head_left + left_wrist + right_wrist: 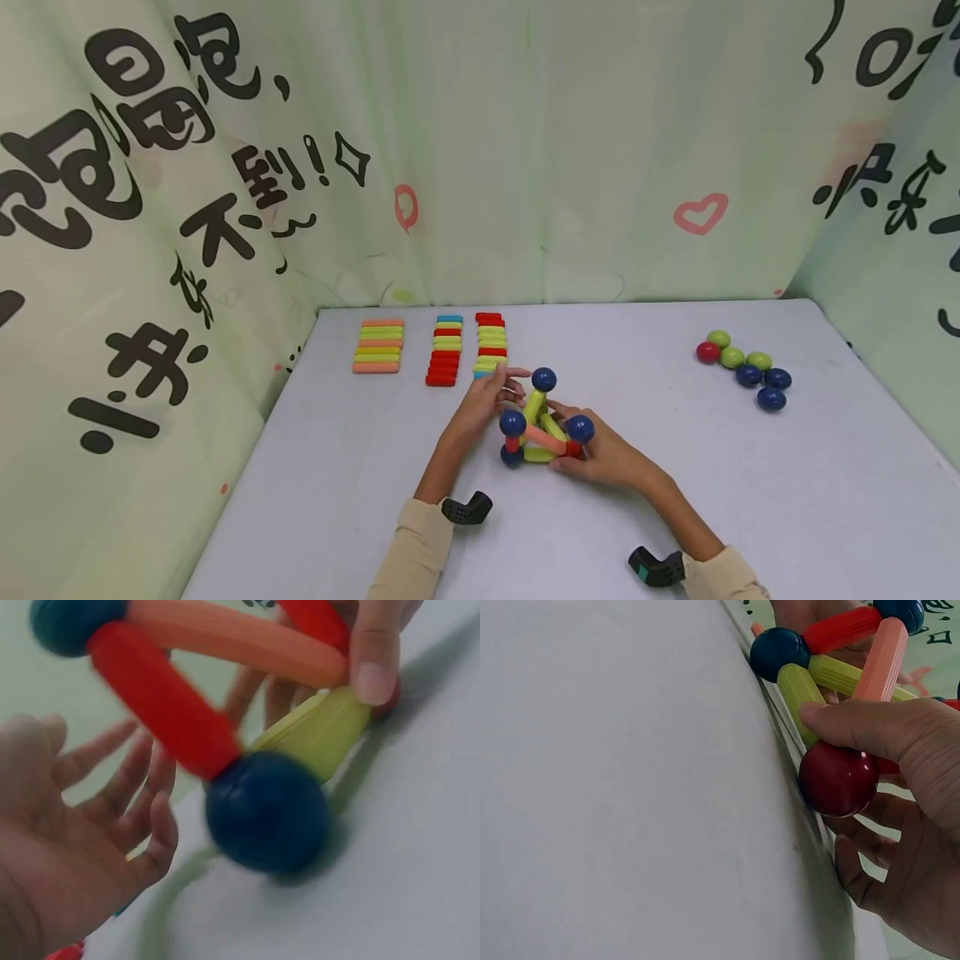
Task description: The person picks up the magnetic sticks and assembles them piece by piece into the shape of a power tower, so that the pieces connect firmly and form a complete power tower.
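A ball-and-stick toy frame (pixel 545 440) stands on the table, built of ribbed sticks and round balls. My right hand (pixel 611 454) grips its near right corner. In the right wrist view the thumb lies on a yellow-green stick (pixel 798 694) beside a dark red ball (pixel 838 780). A salmon stick (pixel 240 637), a red stick (pixel 161 697) and a blue ball (pixel 268 812) show up close in the left wrist view. Left of the frame is my left hand (pixel 483 408), its fingers loosely spread, holding nothing. Its fingertips reach near the rightmost row of sticks.
Three rows of sticks lie at the back left: a salmon and yellow-green row (pixel 378 344), a mostly red row (pixel 444 350) and a mixed row (pixel 491 340). Several loose green, red and blue balls (pixel 771 400) sit at the right. A printed curtain (pixel 480 150) hangs behind the table.
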The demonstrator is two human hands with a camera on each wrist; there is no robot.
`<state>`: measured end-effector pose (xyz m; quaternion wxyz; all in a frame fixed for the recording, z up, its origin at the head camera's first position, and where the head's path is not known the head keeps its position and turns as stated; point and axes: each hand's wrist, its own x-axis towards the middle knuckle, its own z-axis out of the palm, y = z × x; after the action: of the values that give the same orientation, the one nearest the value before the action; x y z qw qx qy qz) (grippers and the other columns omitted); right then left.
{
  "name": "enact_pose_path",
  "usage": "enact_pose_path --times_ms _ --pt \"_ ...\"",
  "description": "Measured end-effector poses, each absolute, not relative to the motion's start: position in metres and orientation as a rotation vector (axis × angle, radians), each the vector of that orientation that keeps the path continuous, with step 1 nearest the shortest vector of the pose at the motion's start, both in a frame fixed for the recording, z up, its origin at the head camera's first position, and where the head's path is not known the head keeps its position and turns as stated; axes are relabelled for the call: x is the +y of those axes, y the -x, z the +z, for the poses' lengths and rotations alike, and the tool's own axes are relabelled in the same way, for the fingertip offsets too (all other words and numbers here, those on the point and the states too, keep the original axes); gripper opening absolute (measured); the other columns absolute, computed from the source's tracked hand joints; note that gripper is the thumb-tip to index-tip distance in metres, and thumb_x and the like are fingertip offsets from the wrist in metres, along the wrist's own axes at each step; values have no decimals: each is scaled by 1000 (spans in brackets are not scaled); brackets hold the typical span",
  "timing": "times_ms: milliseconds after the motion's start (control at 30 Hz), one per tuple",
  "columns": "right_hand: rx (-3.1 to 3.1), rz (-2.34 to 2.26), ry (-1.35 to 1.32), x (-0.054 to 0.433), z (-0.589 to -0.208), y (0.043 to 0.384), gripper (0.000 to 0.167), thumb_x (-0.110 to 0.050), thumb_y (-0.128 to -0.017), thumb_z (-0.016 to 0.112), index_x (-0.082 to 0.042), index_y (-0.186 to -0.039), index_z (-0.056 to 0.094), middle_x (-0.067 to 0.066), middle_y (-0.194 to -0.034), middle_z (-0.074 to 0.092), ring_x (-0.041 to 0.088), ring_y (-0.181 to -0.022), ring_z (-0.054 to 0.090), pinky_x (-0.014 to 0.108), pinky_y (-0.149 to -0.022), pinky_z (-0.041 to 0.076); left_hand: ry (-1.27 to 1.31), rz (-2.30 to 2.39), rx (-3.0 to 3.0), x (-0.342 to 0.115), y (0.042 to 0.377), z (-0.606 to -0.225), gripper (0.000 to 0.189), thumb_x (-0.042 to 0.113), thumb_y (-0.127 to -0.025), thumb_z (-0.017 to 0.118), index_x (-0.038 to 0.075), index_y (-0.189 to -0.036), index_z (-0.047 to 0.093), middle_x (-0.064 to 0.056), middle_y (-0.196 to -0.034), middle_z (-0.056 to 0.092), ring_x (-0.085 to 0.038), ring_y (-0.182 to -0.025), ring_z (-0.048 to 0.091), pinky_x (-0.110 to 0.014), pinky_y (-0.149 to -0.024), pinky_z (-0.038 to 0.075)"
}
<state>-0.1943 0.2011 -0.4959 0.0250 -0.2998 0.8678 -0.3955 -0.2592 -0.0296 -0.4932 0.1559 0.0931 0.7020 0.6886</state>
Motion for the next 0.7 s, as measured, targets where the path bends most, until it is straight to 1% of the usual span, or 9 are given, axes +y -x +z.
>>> enact_pose_path --times_ms 67,133,267,333,433,500,567,633,700 --pt "2658 -1223 937 205 -496 197 74 -20 -82 79 0 -144 43 18 -134 59 32 -117 58 55 -98 47 -177 1966 2109 -36 262 -493 44 49 -101 45 16 -121 66 -10 -98 63 -15 -89 65 -25 -81 52" --pt "2648 -1200 905 209 -496 198 68 -22 -83 78 -1 -140 49 16 -133 61 29 -114 61 47 -97 50 -77 1948 2236 -46 264 -493 33 41 -100 52 16 -116 67 -8 -93 65 -14 -83 66 -22 -77 52" --pt "2593 -1206 869 215 -495 200 61 -24 -84 78 -4 -136 54 13 -125 66 21 -103 63 30 -90 53 99 1898 2525 -69 266 -491 22 28 -100 57 12 -110 68 -8 -90 65 -15 -78 63 -22 -73 52" --pt "2563 -1218 875 217 -494 200 57 -23 -84 77 -5 -134 56 13 -123 67 20 -102 63 26 -89 52 186 1846 2701 -82 267 -490 19 21 -99 57 8 -108 68 -10 -90 66 -18 -78 61 -25 -70 52" --pt "2528 -1227 884 220 -492 200 51 -21 -85 76 -5 -130 59 13 -123 67 21 -106 63 26 -93 50 371 1611 2976 -102 268 -490 18 14 -98 57 6 -110 67 -13 -97 64 -25 -88 59 -33 -74 52" --pt "2503 -1224 884 222 -490 200 48 -19 -86 75 -6 -130 59 13 -124 66 24 -109 62 27 -97 48 501 1411 3086 -114 267 -490 23 12 -97 57 7 -118 66 -17 -108 60 -31 -100 56 -42 -82 50" --pt "2480 -1215 867 223 -488 200 46 -18 -87 73 -7 -129 59 12 -125 65 26 -112 61 26 -100 46 593 1192 3134 -125 266 -492 31 12 -97 58 11 -128 61 -21 -118 52 -36 -110 49 -50 -89 46" --pt "2463 -1205 882 225 -487 200 44 -18 -89 71 -7 -129 59 12 -126 65 28 -113 60 27 -101 45 611 1040 3156 -137 266 -496 38 11 -97 58 14 -134 57 -25 -123 45 -41 -115 43 -55 -89 42" --pt "2455 -1195 913 226 -486 200 41 -17 -90 70 -8 -129 59 11 -126 65 25 -113 60 26 -101 45 601 966 3170 -145 265 -500 42 9 -96 59 16 -137 55 -28 -123 41 -42 -114 39 -56 -88 40"
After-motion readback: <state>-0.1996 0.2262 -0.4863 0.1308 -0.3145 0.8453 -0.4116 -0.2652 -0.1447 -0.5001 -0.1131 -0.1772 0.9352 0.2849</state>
